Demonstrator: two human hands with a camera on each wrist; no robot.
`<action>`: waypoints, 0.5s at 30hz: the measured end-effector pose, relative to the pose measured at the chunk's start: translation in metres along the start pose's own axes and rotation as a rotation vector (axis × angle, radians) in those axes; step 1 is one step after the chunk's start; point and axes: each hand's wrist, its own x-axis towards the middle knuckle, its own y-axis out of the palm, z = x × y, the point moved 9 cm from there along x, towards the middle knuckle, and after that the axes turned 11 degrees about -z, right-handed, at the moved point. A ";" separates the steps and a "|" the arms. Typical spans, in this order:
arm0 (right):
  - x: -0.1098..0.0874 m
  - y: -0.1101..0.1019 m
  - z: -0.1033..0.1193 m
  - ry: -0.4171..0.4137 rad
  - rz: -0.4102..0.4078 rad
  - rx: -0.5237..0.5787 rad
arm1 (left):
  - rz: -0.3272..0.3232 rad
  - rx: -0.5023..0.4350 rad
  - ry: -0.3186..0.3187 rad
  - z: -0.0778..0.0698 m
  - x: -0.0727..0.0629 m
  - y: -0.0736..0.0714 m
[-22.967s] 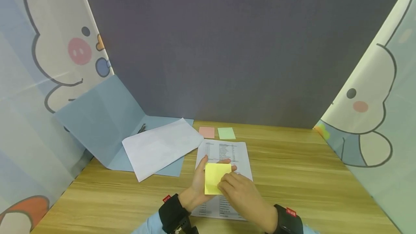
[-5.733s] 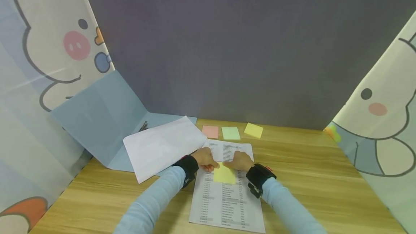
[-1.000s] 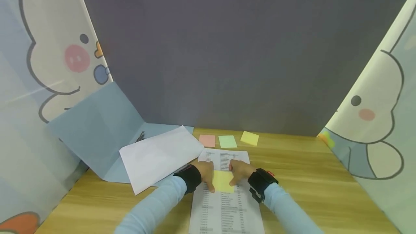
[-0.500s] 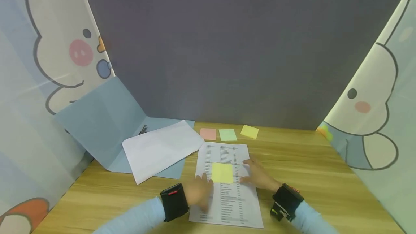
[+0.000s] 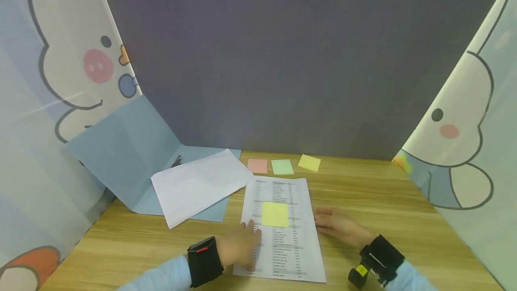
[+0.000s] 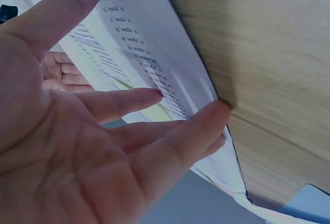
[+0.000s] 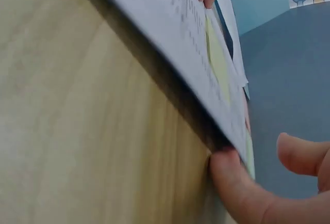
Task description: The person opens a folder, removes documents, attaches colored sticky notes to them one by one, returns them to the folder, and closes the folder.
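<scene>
A printed sheet of tables lies on the wooden table, with a yellow sticky note flat on its upper middle. My left hand is at the sheet's lower left edge, fingers spread and slightly blurred. In the left wrist view a fingertip of it overlaps the sheet's long edge. On the other side, my right hand rests beside the right edge with fingers extended. The right wrist view shows one fingertip right at that edge, where the sheet stands slightly off the table. Neither hand grips anything.
Behind the sheet are a pink sticky pad, a pale green one and a yellow one. At left an opened blue folder holds a blank white sheet and a dark clip. A dark panel stands behind.
Earlier the yellow pad was in my hands; it now lies at the back. Both hands pressed the yellow note onto the sheet, then parted from it to the sheet's left and right edges.
</scene>
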 end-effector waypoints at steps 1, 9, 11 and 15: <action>0.000 0.001 -0.003 0.020 0.001 0.010 | 0.002 0.001 0.000 0.000 0.000 -0.001; -0.003 0.011 -0.026 0.105 -0.031 -0.079 | 0.027 0.020 -0.019 0.001 0.000 -0.001; -0.003 0.014 -0.026 0.082 -0.016 -0.089 | 0.027 0.027 -0.020 0.002 0.001 0.000; -0.003 0.015 -0.024 0.055 -0.015 -0.097 | 0.022 0.044 -0.008 0.001 0.001 0.001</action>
